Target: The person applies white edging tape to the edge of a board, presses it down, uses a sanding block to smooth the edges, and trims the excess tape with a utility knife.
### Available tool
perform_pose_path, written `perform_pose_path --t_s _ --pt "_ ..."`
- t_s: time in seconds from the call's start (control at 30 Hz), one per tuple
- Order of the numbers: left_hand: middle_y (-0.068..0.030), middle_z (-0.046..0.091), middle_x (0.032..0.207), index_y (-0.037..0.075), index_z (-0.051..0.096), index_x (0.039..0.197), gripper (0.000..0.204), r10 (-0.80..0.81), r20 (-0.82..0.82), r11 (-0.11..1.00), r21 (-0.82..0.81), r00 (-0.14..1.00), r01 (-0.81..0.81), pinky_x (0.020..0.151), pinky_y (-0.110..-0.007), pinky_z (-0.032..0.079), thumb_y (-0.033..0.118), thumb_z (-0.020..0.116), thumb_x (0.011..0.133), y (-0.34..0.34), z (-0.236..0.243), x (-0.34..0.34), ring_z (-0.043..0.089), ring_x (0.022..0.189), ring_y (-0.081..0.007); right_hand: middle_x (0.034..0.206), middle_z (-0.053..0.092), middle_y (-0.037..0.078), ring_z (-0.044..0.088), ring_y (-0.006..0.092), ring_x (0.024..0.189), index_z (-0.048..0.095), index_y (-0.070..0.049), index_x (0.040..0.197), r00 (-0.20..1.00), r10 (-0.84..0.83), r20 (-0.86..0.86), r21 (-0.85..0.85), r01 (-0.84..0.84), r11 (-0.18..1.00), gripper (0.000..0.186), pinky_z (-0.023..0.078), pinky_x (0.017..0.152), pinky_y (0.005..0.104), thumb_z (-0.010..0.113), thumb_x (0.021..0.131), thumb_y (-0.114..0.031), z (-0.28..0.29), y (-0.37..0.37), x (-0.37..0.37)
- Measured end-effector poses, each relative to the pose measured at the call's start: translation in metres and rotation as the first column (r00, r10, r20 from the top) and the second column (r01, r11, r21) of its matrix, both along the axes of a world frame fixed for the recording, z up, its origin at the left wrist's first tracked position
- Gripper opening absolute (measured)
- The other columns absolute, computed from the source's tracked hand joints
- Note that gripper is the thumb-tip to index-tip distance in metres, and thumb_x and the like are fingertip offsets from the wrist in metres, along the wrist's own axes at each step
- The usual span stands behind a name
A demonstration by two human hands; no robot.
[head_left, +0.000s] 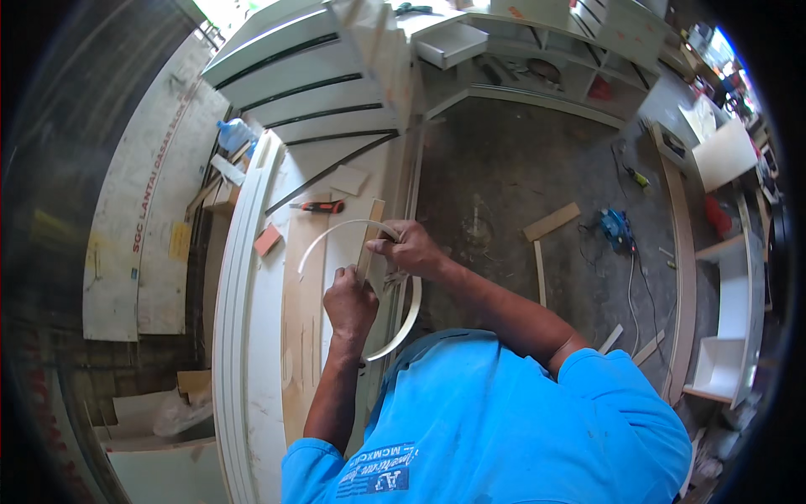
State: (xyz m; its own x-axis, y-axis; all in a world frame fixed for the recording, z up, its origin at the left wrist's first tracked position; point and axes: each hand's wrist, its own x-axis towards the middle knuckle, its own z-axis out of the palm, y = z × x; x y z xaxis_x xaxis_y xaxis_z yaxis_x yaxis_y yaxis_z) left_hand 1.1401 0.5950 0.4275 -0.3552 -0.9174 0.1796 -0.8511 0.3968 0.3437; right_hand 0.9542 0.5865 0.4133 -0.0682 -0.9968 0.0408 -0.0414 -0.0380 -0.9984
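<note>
My left hand (351,302) is closed on the lower part of a narrow pale wooden strip (373,217). My right hand (407,250) grips the same strip higher up, thumb across it, with a thin white band (336,230) at its fingers. The band curls in an arc to the left and loops down below the hands on the right. An orange-and-black utility knife (326,207) lies beyond my left hand on the long white workpiece stack (243,319), near a small salmon-colored block (267,240) and a pale square offcut (348,179). A wooden board (302,378) runs beneath my left arm.
White cabinet units (529,76) and a slatted panel (294,67) stand ahead. The concrete floor (478,168) at right holds a blue power tool (614,228), cords, a yellow-green tool (638,178) and wood offcuts (551,222). Large boards (143,210) lean at left; shelving (722,311) stands far right.
</note>
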Motion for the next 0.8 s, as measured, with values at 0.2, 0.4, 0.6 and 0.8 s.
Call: perform_pose_path --t_s 0.2,0.4,0.6,0.8 --pt "-0.0203 0.064 0.092 0.001 0.063 0.098 0.024 -0.063 -0.036 0.997 0.033 0.997 0.065 0.071 -0.050 0.055 0.013 0.067 0.077 0.039 -0.019 -0.061 0.067 0.079 -0.0421 0.084 0.066 0.002 0.059 0.0095 0.066 0.069 -0.002 0.114 0.928 -0.324 0.185 -0.135 0.351 0.927 0.038 0.049 0.060 0.0261 0.061 0.096 -0.035 0.000 0.124 -0.158" --pt "-0.0173 0.064 0.095 0.002 0.064 0.105 0.029 0.170 0.109 0.985 -0.039 0.979 -0.167 0.072 -0.047 0.055 0.013 0.066 0.078 0.060 -0.026 -0.036 0.068 0.082 -0.0397 0.091 0.062 0.002 0.058 0.0113 0.081 0.058 0.001 0.122 0.611 -0.735 -0.296 0.133 0.788 0.601 0.051 0.047 0.074 0.0274 0.080 0.082 -0.022 -0.096 0.318 -0.359" --pt "-0.0157 0.059 0.110 0.001 0.059 0.108 0.036 0.298 0.291 0.954 -0.133 0.909 -0.270 0.074 -0.043 0.057 0.007 0.065 0.073 0.053 -0.044 0.009 0.068 0.084 -0.0346 0.066 0.051 -0.002 0.043 0.0082 0.053 0.062 -0.007 0.087 0.450 -0.787 -0.421 0.507 0.836 0.207 0.027 0.032 0.047 0.0282 0.076 0.085 -0.030 -0.200 0.492 -0.388" --pt "-0.0135 0.054 0.111 0.002 0.054 0.113 0.047 0.256 0.380 0.963 -0.182 0.889 -0.199 0.072 -0.039 0.057 0.004 0.070 0.069 0.026 -0.091 -0.012 0.065 0.094 -0.0292 0.068 0.055 0.000 0.045 0.0096 0.049 0.059 -0.008 0.087 0.418 -0.849 -0.323 0.633 0.763 0.135 0.022 0.032 0.045 0.0264 0.070 0.086 -0.027 -0.302 0.544 -0.347"
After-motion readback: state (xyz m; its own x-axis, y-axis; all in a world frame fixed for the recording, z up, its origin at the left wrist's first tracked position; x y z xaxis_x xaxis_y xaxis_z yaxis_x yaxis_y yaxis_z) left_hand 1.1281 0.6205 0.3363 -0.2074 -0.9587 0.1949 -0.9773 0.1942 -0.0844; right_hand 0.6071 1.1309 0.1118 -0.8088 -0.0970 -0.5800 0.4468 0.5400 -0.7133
